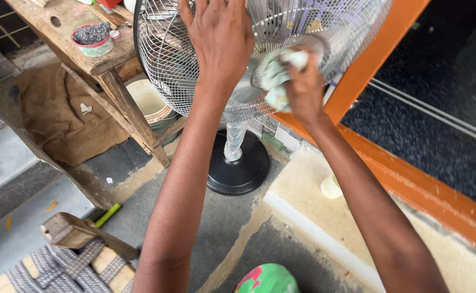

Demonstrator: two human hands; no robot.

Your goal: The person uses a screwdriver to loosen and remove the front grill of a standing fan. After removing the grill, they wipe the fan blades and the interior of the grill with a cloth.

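Left hand (220, 40) at top centre, fingers spread flat against the wire fan grille (167, 59), right hand (303, 87) just right of it, fingers bunched tight around a pale crumpled cloth (275, 73) pressed to the grille, black round fan base (240, 168) below at centre.

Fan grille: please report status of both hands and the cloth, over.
Left hand flat on fan grille, open. Right hand shut on crumpled cloth, pressed against grille. Wooden bench close at left, not touching hands.
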